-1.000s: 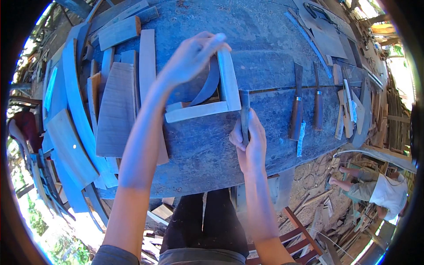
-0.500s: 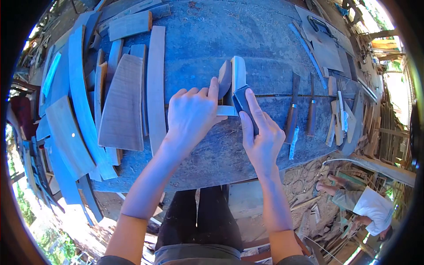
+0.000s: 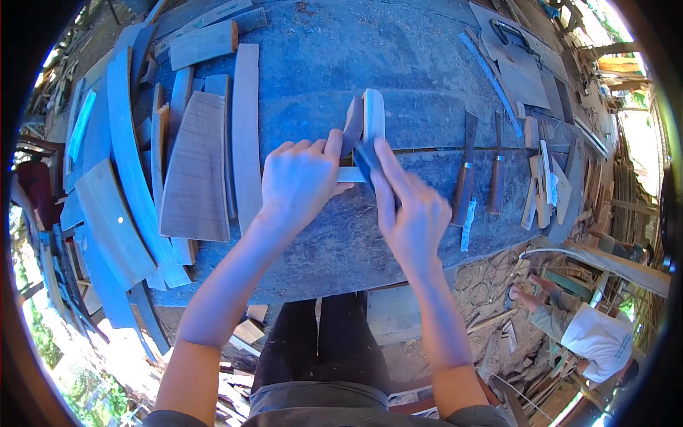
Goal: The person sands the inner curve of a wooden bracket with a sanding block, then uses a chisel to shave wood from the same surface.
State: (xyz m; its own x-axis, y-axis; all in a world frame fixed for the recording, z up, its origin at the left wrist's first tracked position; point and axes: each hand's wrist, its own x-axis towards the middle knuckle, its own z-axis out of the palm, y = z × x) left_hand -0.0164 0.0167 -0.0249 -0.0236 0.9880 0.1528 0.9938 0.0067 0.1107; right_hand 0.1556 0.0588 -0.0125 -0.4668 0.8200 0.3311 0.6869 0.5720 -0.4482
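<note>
My left hand (image 3: 300,179) is closed around a small wooden piece, its thumb below a pale crossbar (image 3: 351,174). A dark curved part (image 3: 352,122) of that piece rises past my index finger, beside a pale upright part (image 3: 374,115) with a rounded end. My right hand (image 3: 416,210) pinches a dark flat pad (image 3: 366,155) that looks like folded sandpaper. The pad lies slantwise against the lower end of the pale upright, where it meets the crossbar. My left palm hides the rest of the wooden piece.
Two wooden-handled chisels (image 3: 464,181) lie right of my hands on the dark worktable (image 3: 313,64). Boards (image 3: 196,171) crowd the left side. A clamp (image 3: 514,34) sits on a panel at the back right. Beyond the front right edge a person (image 3: 590,334) bends low among scraps.
The dark pad and my right hand have shifted left against the wooden piece, and the pad now shows more edge-on. My left hand keeps its grip. The whole view has drifted slightly.
</note>
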